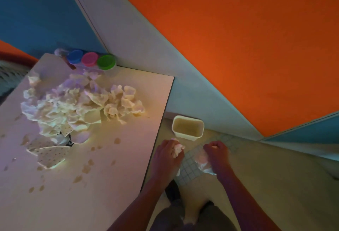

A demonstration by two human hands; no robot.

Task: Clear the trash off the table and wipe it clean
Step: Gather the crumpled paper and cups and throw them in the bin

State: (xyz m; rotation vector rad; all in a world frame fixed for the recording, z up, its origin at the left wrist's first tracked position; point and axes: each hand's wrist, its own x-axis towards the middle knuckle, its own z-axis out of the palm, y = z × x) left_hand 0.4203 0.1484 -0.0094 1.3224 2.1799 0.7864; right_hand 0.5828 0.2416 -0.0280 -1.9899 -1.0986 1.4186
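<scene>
We can read no brand, label or writing anywhere; the dimness and blur leave none legible.

A pale rectangular bin [188, 127] with rounded corners stands on the floor just beside the table's right edge; we make out nothing inside it. At the table's far corner three small tubs sit in a touching row, one with a blue lid [74, 56], one with a pink lid [89, 59], one with a green lid [106, 62]; their contents are hidden.

The table [128, 120] has a smooth, pale top with a thin dark edge. On its left half lies a big heap of crumpled tissue [73, 106], soft and wrinkled, white to cream. Just in front of the heap lie flat, jagged pieces of dotted paper [52, 155]. Brownish stains [117, 140] are scattered over the near part of the tabletop.

Both hands are off the table, above the floor and near the bin. Our left hand [167, 154] has its fingers curled round a crumpled tissue wad [177, 149], gripping it. Our right hand [217, 151] is closed in a fist on a clear, crinkly plastic wrapper [202, 161] that hangs below it. Under the hands lies a patch of small square floor tiles [189, 171], the rest of the floor being plain and pale.
</scene>
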